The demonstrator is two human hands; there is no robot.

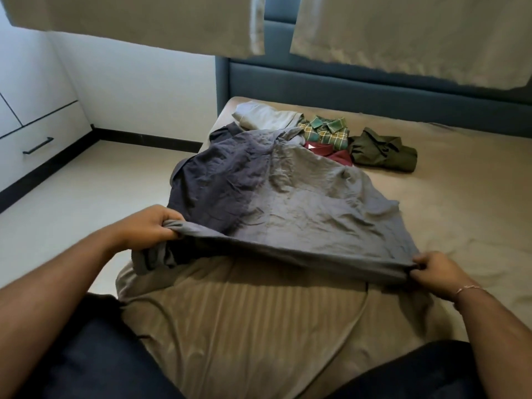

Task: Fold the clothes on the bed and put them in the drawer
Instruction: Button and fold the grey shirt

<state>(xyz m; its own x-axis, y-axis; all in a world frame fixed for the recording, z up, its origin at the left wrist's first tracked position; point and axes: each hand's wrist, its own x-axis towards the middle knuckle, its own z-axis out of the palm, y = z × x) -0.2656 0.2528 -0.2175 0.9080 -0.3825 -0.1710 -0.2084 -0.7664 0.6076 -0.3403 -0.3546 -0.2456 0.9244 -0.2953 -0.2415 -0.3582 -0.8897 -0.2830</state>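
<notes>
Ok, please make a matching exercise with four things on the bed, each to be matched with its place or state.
Things:
1. grey shirt
2. olive shirt
3. checked shirt
4. maroon shirt

Place or state:
A. partly hidden under grey cloth
B. gripped at its near edge by both hands
C. folded, furthest right
D. green and yellow, near the headboard

Pairs: 1-B, 2-C, 3-D, 4-A

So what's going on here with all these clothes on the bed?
A person is spreading a grey shirt on the bed, the left hand and right hand each gripping its near edge. Beyond it lie a checked shirt, a maroon one, an olive one and a beige garment. The drawer is shut.
</notes>
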